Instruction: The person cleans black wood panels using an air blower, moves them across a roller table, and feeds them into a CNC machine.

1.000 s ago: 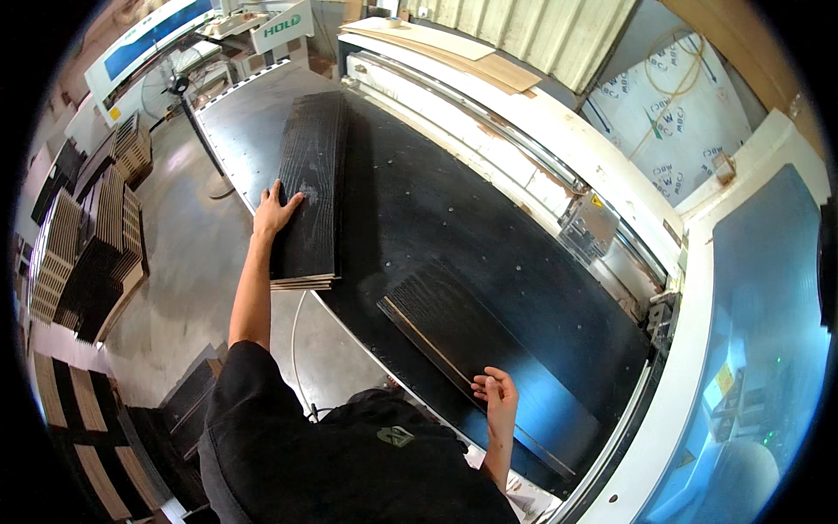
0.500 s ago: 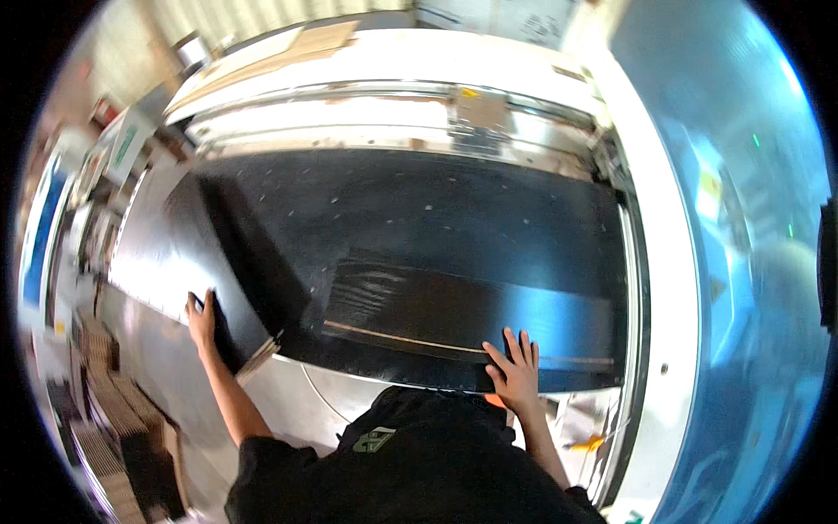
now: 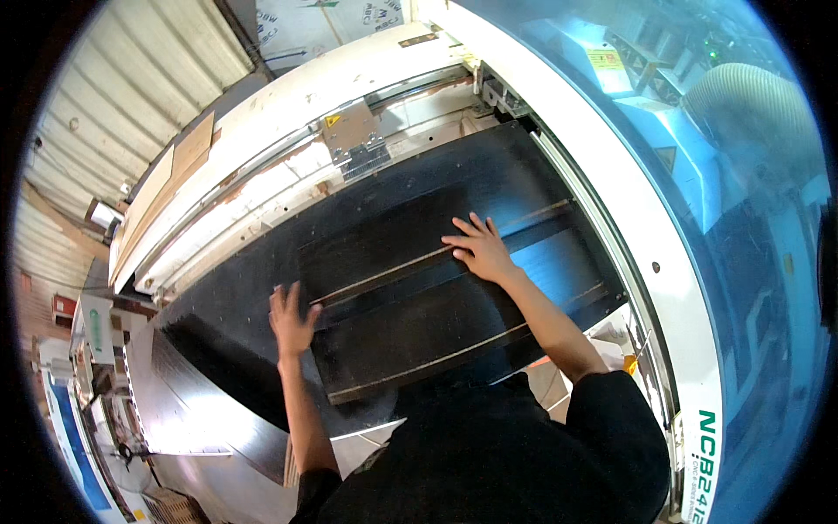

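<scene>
My left hand (image 3: 292, 321) has its fingers spread over the black bed (image 3: 246, 281), just beside the left ends of two dark panels. Whether it touches a panel corner I cannot tell. Fingers apart, my right hand (image 3: 478, 248) rests at the pale near edge of the far dark panel (image 3: 375, 237). The near dark panel (image 3: 415, 345) lies roughly parallel to it, closer to my body, with a narrow strip of black between them. My right forearm crosses above this near panel and hides part of it. Neither hand grips anything.
A stack of dark, shiny boards (image 3: 205, 384) stands at the left. Behind the bed runs a machine rail with a metal carriage (image 3: 356, 140). A white frame (image 3: 637, 262) and a blue translucent cover (image 3: 759, 262) border the right. Cardboard sheets (image 3: 179, 170) lie at the back left.
My left hand has left the stacked boards and moved right, over the bed. Two panels now show where one showed before. My right hand has moved away from my body. The view has turned.
</scene>
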{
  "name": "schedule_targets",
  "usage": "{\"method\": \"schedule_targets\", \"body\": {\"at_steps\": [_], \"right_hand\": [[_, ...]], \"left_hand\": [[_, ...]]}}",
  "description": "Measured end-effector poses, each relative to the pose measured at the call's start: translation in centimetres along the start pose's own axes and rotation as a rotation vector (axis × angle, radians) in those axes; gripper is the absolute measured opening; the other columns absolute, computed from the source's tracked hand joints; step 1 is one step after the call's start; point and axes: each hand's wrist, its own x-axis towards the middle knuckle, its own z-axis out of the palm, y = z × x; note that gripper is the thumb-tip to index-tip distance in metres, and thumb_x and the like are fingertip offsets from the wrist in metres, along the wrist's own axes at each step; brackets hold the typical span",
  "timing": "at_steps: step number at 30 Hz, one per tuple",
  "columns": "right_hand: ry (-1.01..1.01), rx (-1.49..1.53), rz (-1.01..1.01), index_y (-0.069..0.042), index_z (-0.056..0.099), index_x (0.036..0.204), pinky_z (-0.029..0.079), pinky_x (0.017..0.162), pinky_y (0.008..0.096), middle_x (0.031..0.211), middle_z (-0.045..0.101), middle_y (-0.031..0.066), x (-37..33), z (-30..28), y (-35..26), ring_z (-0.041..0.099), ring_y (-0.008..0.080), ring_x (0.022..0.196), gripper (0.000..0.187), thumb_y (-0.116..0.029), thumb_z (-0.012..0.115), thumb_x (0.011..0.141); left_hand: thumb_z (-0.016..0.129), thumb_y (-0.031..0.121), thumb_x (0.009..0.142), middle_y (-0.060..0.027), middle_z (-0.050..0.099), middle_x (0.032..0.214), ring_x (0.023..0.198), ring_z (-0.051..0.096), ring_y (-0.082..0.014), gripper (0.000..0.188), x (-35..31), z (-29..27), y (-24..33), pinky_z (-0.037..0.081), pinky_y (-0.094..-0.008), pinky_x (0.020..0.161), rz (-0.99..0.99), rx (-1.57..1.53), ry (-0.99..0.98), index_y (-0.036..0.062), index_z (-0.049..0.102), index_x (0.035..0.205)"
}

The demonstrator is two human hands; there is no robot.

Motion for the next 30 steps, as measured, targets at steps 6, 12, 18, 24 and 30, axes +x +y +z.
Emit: {"method": "schedule_targets", "body": {"at_steps": [6,12,18,24,30], "right_hand": [[0.109,-0.07,0.109,-0.036,0.065,0.13,0.018,0.12,0.0577,0.155,0.043,0.003,8.1,-0.5,6.3,0.029,0.032,0.147,0.039,-0.036,0.067,0.091],[0.214,-0.136,0.228,-0.036,0.064,0.131,0.016,0.121,0.0561,0.154,0.044,0.0035,11.7,-2.6,12.4,0.031,0.0302,0.147,0.043,-0.046,0.067,0.089],[0.387,-0.173,0.339,-0.029,0.069,0.126,0.016,0.121,0.056,0.155,0.041,0.0058,12.3,-2.9,16.0,0.031,0.0305,0.146,0.051,-0.054,0.071,0.082],[0.593,-0.222,0.66,-0.028,0.064,0.134,0.015,0.12,0.058,0.155,0.028,0.0313,12.0,-2.4,16.7,0.022,0.0482,0.146,0.082,-0.073,0.074,0.066],[0.502,-0.246,0.693,-0.023,0.053,0.143,0.011,0.12,0.0604,0.154,0.03,0.0316,11.9,-2.2,17.3,0.023,0.0445,0.148,0.091,-0.073,0.072,0.07]], "left_hand": [[0.064,0.056,0.09,-0.0206,0.008,0.165,0.153,0.006,-0.0392,0.071,8.4,7.7,3.6,0.009,-0.0614,0.118,-0.038,-0.125,-0.24,0.0343,0.039,0.153],[0.071,0.042,0.088,-0.0287,0.024,0.159,0.149,0.02,-0.042,0.058,13.3,10.6,7.5,0.016,-0.0578,0.119,0.023,-0.165,-0.117,0.0295,0.056,0.142],[0.075,0.035,0.085,-0.0329,0.035,0.151,0.145,0.031,-0.0422,0.048,14.5,12.7,9.9,0.024,-0.051,0.118,0.088,-0.235,0.013,0.0239,0.067,0.131],[0.077,0.036,0.083,-0.0324,0.033,0.153,0.146,0.03,-0.0409,0.05,17.6,13.7,11.5,0.024,-0.0502,0.119,0.099,-0.242,-0.021,0.0245,0.067,0.131],[0.077,0.043,0.081,-0.0297,0.039,0.15,0.144,0.035,-0.0388,0.056,17.6,14.5,11.5,0.027,-0.0485,0.118,0.121,-0.244,0.091,0.0228,0.065,0.132]]}}
